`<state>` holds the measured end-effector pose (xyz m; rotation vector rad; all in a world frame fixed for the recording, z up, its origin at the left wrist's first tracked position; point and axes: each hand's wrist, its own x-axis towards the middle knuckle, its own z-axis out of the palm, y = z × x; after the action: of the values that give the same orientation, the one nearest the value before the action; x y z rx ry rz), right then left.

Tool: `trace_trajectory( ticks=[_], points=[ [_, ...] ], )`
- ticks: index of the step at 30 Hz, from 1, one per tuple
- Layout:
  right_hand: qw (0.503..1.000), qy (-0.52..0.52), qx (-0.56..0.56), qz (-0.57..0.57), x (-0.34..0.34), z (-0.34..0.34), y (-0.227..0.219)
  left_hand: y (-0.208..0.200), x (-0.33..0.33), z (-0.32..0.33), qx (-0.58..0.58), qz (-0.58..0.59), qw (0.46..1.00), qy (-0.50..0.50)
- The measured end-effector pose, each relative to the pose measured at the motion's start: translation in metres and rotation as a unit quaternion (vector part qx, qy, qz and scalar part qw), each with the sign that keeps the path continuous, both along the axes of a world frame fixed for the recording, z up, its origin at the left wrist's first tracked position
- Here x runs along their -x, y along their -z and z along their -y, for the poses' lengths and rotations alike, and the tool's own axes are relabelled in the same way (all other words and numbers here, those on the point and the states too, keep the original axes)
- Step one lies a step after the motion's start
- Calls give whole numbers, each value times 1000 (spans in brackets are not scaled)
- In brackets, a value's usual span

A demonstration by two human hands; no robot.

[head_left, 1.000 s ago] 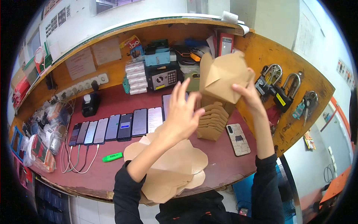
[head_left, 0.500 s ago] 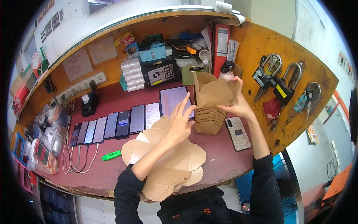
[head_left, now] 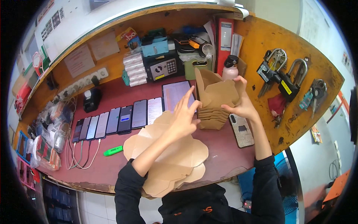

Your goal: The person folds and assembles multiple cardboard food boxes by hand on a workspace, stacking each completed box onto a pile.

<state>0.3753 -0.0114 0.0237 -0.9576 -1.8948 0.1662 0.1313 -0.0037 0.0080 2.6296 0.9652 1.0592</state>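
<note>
A brown paper food box [head_left: 220, 94] with raised flaps sits on top of a stack of nested paper boxes [head_left: 213, 118] on the right half of the desk. My right hand [head_left: 247, 103] grips the top box's right side, thumb in front and fingers behind. At the left side of the box is my left hand [head_left: 183, 118], its fingers stretched upward and apart, the fingertips close to or touching the cardboard. Beneath my left forearm lies a pile of flat, unfolded paper box blanks [head_left: 167, 155], partly covered by the arm.
Left of the blanks stand a row of phones [head_left: 113, 121], a green highlighter [head_left: 113, 150] and charging cables. A tablet [head_left: 173, 95] lies behind my left hand. A patterned phone [head_left: 241, 132] lies right of the stack; a pink bottle [head_left: 230, 69] and safe [head_left: 163, 69] stand behind. Padlocks [head_left: 289, 84] hang at right.
The view has shifted slightly. My left hand has tilted a little at the box's left side, its fingers still stretched. My right hand keeps its grip on the top box.
</note>
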Motion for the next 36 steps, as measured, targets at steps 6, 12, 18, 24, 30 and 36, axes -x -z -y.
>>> trace_trajectory(
  ticks=[6, 12, 18, 24, 30, 36],
  points=[
    [999, -24, 23, 32, 0, -2, -4, -35, -16, -26, 49, 199, 976, 76],
    [980, -137, 88, -118, -8, -9, 7, -21, -28, -50, 54, 168, 969, 170],
    [932, -201, 159, -256, -15, -9, 10, 9, -20, -50, -5, 177, 964, 197],
    [905, -212, 158, -333, -2, -17, 8, -31, -27, -70, 42, 239, 961, 134],
    [926, -148, 114, -328, 6, -24, 24, 35, -30, -66, 75, 360, 912, 182],
    [947, -88, 93, -294, 12, -21, 28, 7, -31, -61, 121, 328, 916, 194]
  ],
)
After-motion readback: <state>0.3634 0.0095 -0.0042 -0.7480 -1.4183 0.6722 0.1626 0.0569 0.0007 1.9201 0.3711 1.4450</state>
